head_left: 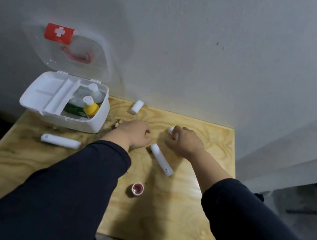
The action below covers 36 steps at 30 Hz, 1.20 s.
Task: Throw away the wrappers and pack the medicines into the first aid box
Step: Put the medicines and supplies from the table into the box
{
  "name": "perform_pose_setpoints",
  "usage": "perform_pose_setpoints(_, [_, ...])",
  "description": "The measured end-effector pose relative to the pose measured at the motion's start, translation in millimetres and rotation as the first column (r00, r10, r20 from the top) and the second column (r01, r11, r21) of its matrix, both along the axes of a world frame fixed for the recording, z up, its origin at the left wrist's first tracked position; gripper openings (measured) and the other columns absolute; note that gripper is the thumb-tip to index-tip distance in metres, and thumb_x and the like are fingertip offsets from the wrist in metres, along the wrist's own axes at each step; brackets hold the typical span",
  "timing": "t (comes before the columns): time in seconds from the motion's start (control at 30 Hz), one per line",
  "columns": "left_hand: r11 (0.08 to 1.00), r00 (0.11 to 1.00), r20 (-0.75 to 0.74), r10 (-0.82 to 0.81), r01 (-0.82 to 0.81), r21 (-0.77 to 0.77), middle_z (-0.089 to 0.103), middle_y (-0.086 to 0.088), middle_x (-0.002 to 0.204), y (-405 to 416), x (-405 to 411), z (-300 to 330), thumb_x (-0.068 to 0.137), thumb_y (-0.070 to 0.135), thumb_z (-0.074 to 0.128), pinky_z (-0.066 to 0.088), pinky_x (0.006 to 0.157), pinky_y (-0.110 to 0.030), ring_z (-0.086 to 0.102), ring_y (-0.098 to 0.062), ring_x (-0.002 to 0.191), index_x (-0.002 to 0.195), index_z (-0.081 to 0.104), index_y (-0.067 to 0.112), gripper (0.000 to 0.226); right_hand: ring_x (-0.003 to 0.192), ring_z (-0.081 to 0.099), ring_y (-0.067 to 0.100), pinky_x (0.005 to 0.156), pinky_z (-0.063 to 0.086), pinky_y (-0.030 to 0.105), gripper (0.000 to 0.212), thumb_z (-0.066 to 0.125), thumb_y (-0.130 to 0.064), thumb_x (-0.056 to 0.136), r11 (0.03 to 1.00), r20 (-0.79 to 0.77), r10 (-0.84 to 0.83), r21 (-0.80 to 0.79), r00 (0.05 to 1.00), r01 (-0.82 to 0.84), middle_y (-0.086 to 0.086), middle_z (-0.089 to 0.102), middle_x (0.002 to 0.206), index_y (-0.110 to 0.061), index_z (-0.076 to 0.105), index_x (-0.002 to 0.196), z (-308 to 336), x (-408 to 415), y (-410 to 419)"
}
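Note:
The white first aid box (94, 124) stands open at the table's back left, its clear lid (68, 51) leaning on the wall. Inside are a white tray and bottles, one with a yellow cap (91, 108). My left hand (132, 133) rests knuckles-up on the table right of the box, fingers curled; whether it holds anything is hidden. My right hand (185, 141) is closed around a small white roll (171, 129). Between the hands lies a long white tube (161, 159). Another white tube (60, 141) lies left, a small white roll (136, 107) by the wall, a red tape roll (138, 188) nearer me.
The wooden table (189, 218) stands against a grey wall. Small brown scraps (117, 122) lie beside the box. The table's right edge drops to a grey floor and the left edge to a dark area.

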State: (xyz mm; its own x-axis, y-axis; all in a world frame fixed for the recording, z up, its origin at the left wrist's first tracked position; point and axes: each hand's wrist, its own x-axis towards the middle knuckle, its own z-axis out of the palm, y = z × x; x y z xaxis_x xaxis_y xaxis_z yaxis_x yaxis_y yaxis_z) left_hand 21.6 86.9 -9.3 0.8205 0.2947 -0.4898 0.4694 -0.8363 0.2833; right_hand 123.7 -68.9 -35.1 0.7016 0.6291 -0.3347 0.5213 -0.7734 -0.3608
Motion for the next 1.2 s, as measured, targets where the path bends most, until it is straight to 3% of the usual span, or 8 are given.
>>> perform_pose_setpoints(0.17, [1.000,1.000,0.000,-0.027,0.027,0.004,0.059,0.000,0.135,-2.8,-12.6,-0.5,0.094,0.046,0.045,0.048,0.099,-0.041,0.056,-0.024,0.120,0.135,0.054,0.025,0.047,0.112,0.054,0.026,0.080,0.047,0.037,0.053,0.061,-0.060,0.077,1.000,-0.003,0.008,0.009,1.000,-0.008,0.002,0.060,0.119,-0.024,0.054,0.116,-0.3,-31.6,4.8])
perform_pose_setpoints(0.3, [1.000,1.000,0.014,-0.028,0.028,-0.006,0.058,-0.001,0.134,-2.7,-21.2,-2.8,0.095,0.048,0.044,0.048,0.099,-0.041,0.056,-0.025,0.120,0.133,0.055,0.023,0.047,0.108,0.056,0.025,0.073,0.048,0.032,0.039,0.064,-0.049,0.081,0.999,0.081,0.033,-0.005,0.996,-0.033,0.004,0.064,0.111,-0.020,0.065,0.108,-6.6,-47.4,5.7])
perform_pose_setpoints(0.53, [0.999,0.999,0.016,-0.030,0.030,-0.017,0.058,0.001,0.135,1.0,-29.4,-2.5,0.095,0.046,0.044,0.048,0.099,-0.042,0.056,-0.023,0.120,0.135,0.054,0.023,0.047,0.094,0.065,0.028,0.067,0.049,0.030,0.034,0.054,-0.043,0.089,0.978,0.050,-0.154,0.151,0.987,0.145,0.007,0.072,0.103,-0.015,0.067,0.101,-7.7,-56.6,7.1])
perform_pose_setpoints(0.63, [1.000,0.999,0.053,0.004,-0.003,-0.012,0.060,-0.001,0.133,4.8,-29.9,9.8,0.095,0.045,0.044,0.049,0.098,-0.041,0.057,-0.025,0.117,0.133,0.055,0.025,0.044,0.098,0.065,0.028,0.068,0.047,0.028,0.034,0.060,-0.043,0.085,0.920,-0.086,-0.250,0.289,0.964,0.265,0.005,0.068,0.117,-0.017,0.060,0.106,7.0,-51.9,10.5])
perform_pose_setpoints(0.8, [0.997,0.972,0.224,0.077,-0.078,-0.005,0.063,-0.003,0.125,23.0,-34.7,48.2,0.094,0.042,0.045,0.051,0.089,-0.036,0.060,-0.026,0.108,0.123,0.062,0.026,0.037,0.103,0.063,0.030,0.078,0.049,0.033,0.052,0.067,-0.025,0.081,0.855,-0.145,-0.243,0.436,0.959,0.283,0.011,0.065,0.113,-0.018,0.048,0.129,49.6,-44.1,37.0])
perform_pose_setpoints(0.93, [0.991,0.934,0.339,0.116,-0.132,0.023,0.060,0.000,0.132,57.9,-52.7,80.8,0.093,0.035,0.048,0.047,0.098,-0.037,0.057,-0.025,0.118,0.126,0.060,0.024,0.036,0.111,0.061,0.026,0.084,0.046,0.029,0.052,0.066,-0.028,0.083,0.820,-0.147,-0.232,0.502,0.961,0.275,0.007,0.063,0.124,-0.021,0.052,0.133,76.6,-50.6,71.6])
perform_pose_setpoints(1.03, [0.986,0.911,0.394,0.119,-0.154,0.058,0.055,0.000,0.140,92.9,-74.0,96.9,0.095,0.030,0.048,0.044,0.103,-0.038,0.052,-0.025,0.125,0.132,0.056,0.022,0.039,0.101,0.062,0.023,0.077,0.044,0.027,0.048,0.067,-0.028,0.084,0.761,-0.174,-0.239,0.577,0.955,0.295,0.000,0.059,0.107,-0.020,0.053,0.130,96.0,-66.9,104.1])
perform_pose_setpoints(1.2, [0.984,0.917,0.386,0.106,-0.153,0.093,0.045,-0.002,0.149,160.9,-112.7,92.6,0.095,0.036,0.050,0.041,0.106,-0.039,0.045,-0.026,0.133,0.142,0.045,0.020,0.049,0.092,0.064,0.022,0.082,0.058,0.046,0.044,0.070,-0.026,0.082,0.641,-0.264,-0.251,0.676,0.931,0.364,0.000,0.057,0.100,-0.022,0.054,0.123,118.4,-104.8,168.6])
